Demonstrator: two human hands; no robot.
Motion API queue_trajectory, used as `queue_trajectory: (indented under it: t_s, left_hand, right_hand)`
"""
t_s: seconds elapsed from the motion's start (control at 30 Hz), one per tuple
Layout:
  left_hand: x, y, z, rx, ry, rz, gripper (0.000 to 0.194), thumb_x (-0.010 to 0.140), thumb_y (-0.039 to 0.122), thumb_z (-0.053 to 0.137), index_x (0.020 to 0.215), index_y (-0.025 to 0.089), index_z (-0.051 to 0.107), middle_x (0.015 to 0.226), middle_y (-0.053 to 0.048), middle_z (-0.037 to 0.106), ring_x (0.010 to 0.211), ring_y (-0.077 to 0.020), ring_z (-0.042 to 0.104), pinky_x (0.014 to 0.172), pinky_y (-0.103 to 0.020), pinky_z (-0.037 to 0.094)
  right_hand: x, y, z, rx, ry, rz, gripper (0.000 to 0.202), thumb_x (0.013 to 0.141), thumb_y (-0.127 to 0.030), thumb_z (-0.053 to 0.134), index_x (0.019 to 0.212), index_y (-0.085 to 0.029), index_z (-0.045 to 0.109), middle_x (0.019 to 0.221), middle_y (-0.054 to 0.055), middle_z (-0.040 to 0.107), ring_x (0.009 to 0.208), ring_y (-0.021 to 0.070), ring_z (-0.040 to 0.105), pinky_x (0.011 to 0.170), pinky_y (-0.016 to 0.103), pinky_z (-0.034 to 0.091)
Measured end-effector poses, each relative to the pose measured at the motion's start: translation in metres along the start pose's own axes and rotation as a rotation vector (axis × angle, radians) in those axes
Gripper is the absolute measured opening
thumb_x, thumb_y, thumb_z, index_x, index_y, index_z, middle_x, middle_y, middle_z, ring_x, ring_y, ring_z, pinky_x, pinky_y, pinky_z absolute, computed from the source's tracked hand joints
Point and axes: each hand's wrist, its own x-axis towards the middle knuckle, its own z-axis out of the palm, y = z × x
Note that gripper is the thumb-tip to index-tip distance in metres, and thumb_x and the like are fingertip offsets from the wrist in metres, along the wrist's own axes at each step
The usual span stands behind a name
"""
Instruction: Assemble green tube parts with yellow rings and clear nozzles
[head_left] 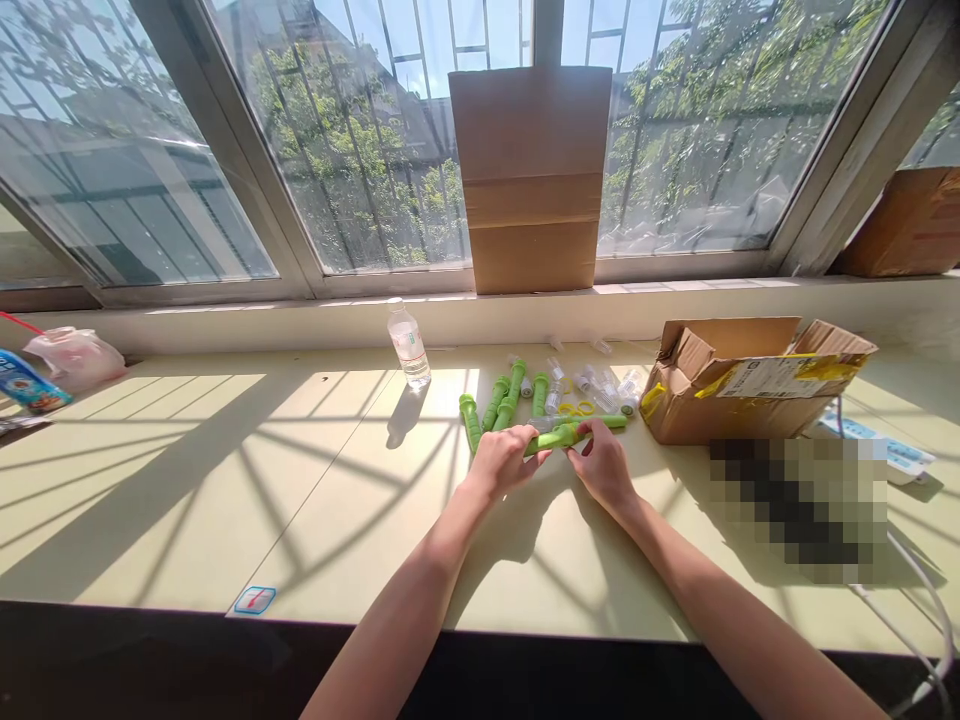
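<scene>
My left hand [504, 458] is closed around the near-left end of a green plastic handle-like piece [553, 439]. At its other end, my right hand [602, 462] pinches the same piece between thumb and fingers. Just beyond, a long thin green stick [606, 421] lies across the table. Several ribbed green handles [495, 402] lie in a loose group behind my left hand. To their right are small clear plastic bottles [555, 396] with pale labels and yellow rings [576, 408]. My fingers partly hide the held piece.
An open cardboard box [750, 405] stands at the right, beside a white-blue power strip [877, 445] with cables. A clear water bottle [409, 345] stands behind the pile. A pinkish container [75, 358] and a blue packet [30, 382] are far left. Cardboard [534, 180] leans on the window.
</scene>
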Motion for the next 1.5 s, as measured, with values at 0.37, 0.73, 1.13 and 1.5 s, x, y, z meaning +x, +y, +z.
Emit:
queue_trajectory:
  t_s: [0.37, 0.73, 1.13, 1.5]
  left_hand:
    - [0.002, 0.01, -0.008, 0.119, -0.143, -0.033, 0.035, 0.098, 0.047, 0.049, 0.099, 0.017, 0.067, 0.074, -0.009, 0.072, 0.067, -0.0275, 0.071, 0.061, -0.033, 0.046]
    - [0.002, 0.005, -0.011, 0.101, -0.037, 0.018, 0.013, 0.092, 0.029, 0.061, 0.101, 0.021, 0.064, 0.101, -0.007, 0.074, 0.085, -0.0223, 0.073, 0.067, -0.028, 0.048]
    - [0.002, -0.001, -0.003, 0.114, -0.066, -0.006, 0.029, 0.093, 0.048, 0.06, 0.094, 0.019, 0.066, 0.086, -0.008, 0.077, 0.075, -0.0246, 0.073, 0.064, -0.03, 0.048]
    - [0.003, 0.008, -0.013, 0.139, -0.163, -0.053, 0.036, 0.1, 0.048, 0.05, 0.098, 0.016, 0.066, 0.076, -0.011, 0.073, 0.069, -0.0291, 0.072, 0.064, -0.035, 0.048]
  right_hand:
    - [-0.001, -0.002, 0.0, 0.006, 0.004, -0.017, 0.02, 0.074, -0.031, 0.059, 0.091, -0.023, 0.054, 0.067, -0.001, 0.062, 0.057, 0.0197, 0.059, 0.059, 0.031, 0.043]
    - [-0.001, -0.003, 0.0, 0.0, 0.022, -0.033, 0.02, 0.074, -0.032, 0.059, 0.091, -0.022, 0.055, 0.072, 0.001, 0.066, 0.055, 0.0187, 0.057, 0.061, 0.032, 0.043]
    - [-0.001, -0.004, -0.001, 0.009, 0.018, -0.05, 0.02, 0.075, -0.031, 0.058, 0.092, -0.021, 0.056, 0.075, 0.003, 0.068, 0.057, 0.0193, 0.058, 0.062, 0.033, 0.045]
    - [0.0, -0.004, -0.002, 0.014, 0.003, -0.044, 0.016, 0.075, -0.029, 0.058, 0.09, -0.022, 0.059, 0.07, 0.001, 0.066, 0.053, 0.0181, 0.056, 0.06, 0.032, 0.045]
